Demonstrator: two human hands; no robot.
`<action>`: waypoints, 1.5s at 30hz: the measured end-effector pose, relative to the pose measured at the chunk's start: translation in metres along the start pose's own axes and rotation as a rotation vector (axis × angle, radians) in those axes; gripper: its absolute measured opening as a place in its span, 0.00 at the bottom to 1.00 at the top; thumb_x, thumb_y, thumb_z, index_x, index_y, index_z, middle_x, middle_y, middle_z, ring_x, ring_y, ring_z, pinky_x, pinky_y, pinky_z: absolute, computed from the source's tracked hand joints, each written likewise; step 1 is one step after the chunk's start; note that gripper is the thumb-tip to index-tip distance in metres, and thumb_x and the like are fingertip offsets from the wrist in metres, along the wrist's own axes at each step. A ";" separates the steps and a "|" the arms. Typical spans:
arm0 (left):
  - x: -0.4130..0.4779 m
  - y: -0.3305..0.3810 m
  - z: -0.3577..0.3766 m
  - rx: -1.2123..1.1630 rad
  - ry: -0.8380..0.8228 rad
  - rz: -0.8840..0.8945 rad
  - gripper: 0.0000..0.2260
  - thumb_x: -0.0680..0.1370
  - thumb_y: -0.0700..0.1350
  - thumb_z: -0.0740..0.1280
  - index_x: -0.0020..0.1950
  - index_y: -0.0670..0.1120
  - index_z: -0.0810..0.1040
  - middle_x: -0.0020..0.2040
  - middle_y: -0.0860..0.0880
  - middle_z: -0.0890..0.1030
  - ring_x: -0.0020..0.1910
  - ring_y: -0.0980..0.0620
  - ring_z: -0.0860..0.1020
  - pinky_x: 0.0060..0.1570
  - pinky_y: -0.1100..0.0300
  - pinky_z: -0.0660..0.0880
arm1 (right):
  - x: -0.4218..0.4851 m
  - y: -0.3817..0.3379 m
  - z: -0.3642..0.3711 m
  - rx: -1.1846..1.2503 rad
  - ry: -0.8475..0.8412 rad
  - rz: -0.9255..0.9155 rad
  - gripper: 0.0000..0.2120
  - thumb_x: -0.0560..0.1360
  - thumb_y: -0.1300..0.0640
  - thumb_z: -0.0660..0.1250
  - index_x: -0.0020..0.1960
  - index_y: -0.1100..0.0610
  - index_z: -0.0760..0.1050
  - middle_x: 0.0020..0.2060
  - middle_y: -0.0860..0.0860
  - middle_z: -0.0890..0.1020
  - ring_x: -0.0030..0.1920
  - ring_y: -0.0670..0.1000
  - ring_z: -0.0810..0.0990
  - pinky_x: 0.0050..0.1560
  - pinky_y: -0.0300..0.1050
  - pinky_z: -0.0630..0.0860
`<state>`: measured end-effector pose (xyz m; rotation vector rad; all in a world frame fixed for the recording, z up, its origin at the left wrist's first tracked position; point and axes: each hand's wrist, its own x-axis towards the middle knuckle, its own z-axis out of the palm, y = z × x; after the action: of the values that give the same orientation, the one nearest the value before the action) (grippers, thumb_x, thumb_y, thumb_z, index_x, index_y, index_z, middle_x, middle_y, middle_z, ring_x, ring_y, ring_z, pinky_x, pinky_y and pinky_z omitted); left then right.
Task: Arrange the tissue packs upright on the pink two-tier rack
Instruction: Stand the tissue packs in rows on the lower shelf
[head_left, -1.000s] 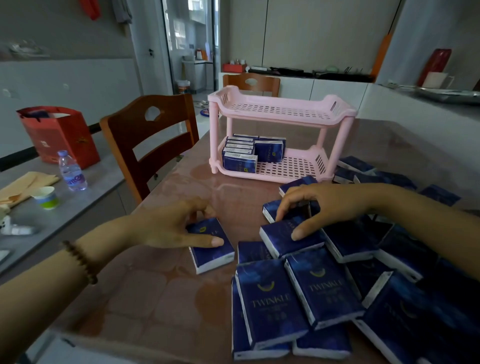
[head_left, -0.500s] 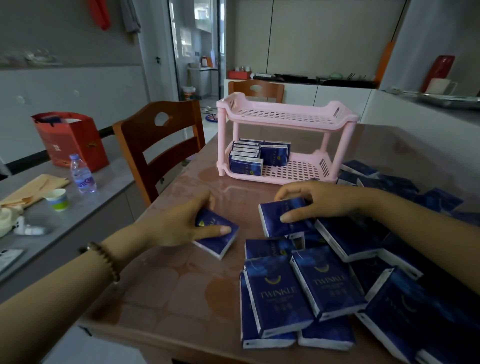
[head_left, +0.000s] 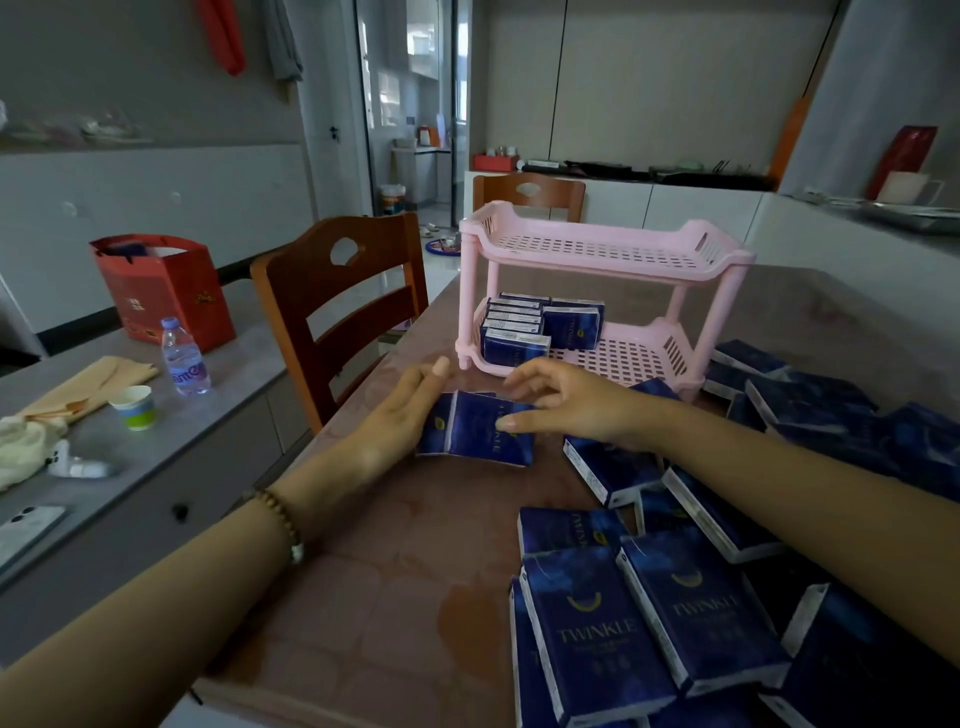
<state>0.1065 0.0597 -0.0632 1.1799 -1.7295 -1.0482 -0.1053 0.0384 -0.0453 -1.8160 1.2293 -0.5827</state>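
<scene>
Just in front of the pink rack (head_left: 605, 249), your left hand (head_left: 400, 415) is pressing flat, fingers straight, against two tissue packs (head_left: 478, 428) standing together. Your right hand (head_left: 576, 402) is pinching them, thumb on the front face. Upright packs (head_left: 535, 327) are filling the rack's lower-left tier.

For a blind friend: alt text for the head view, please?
A left hand and right hand hold two blue tissue packs together on a table, before a pink rack with stored packs on its lower tier. Loose packs lie at right.
</scene>
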 end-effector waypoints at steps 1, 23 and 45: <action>-0.002 0.001 -0.001 -0.036 -0.023 -0.015 0.18 0.79 0.56 0.55 0.66 0.52 0.63 0.54 0.54 0.73 0.51 0.59 0.77 0.46 0.68 0.76 | 0.001 -0.001 0.002 0.010 -0.025 0.001 0.29 0.70 0.55 0.73 0.68 0.54 0.67 0.64 0.51 0.74 0.63 0.48 0.74 0.55 0.37 0.75; -0.003 -0.011 -0.011 0.084 -0.112 0.121 0.19 0.70 0.38 0.72 0.58 0.44 0.70 0.54 0.57 0.77 0.53 0.61 0.79 0.46 0.69 0.78 | -0.006 -0.003 0.003 -0.239 -0.019 -0.238 0.26 0.68 0.58 0.75 0.64 0.54 0.70 0.59 0.47 0.78 0.59 0.44 0.77 0.56 0.38 0.75; 0.108 -0.001 0.052 0.770 0.110 0.452 0.22 0.82 0.50 0.53 0.75 0.44 0.59 0.75 0.46 0.63 0.75 0.47 0.58 0.74 0.56 0.51 | 0.013 0.037 -0.107 -0.200 0.487 0.007 0.25 0.70 0.60 0.73 0.63 0.58 0.67 0.61 0.53 0.75 0.60 0.52 0.75 0.63 0.51 0.72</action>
<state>0.0303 -0.0328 -0.0667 1.1553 -2.2428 -0.0218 -0.1994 -0.0209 -0.0202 -1.8943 1.6639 -0.9663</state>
